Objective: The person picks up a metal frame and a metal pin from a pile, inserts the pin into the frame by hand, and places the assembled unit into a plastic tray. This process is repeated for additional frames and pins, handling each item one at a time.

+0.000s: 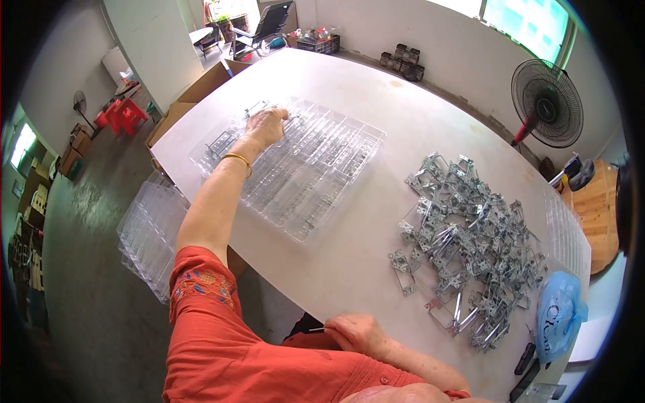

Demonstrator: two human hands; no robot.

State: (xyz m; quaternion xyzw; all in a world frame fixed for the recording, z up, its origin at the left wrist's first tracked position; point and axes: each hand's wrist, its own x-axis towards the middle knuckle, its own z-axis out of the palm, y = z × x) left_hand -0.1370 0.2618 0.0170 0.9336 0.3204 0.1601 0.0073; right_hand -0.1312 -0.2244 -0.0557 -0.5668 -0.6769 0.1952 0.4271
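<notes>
My left hand [265,127], with a bangle at the wrist, reaches over the far side of a clear plastic tray [302,232] divided into narrow slots. Its fingers are closed at a small metal bracket [254,107], partly hidden by the hand. Metal parts lie in several slots, mostly at the far and right side. My right hand [359,334] is closed near the table's front edge. A thin metal rod [316,330] sticks out from its fingers; the rest of that part is hidden. To the right lies a big heap of metal brackets [470,248] with thin rods.
A stack of clear trays [151,235] stands left of the white table [363,269]. Another clear tray [563,232] lies at the right edge, near a blue plastic bag [559,316] and a dark-handled tool [525,359]. A fan [546,104] stands behind the table.
</notes>
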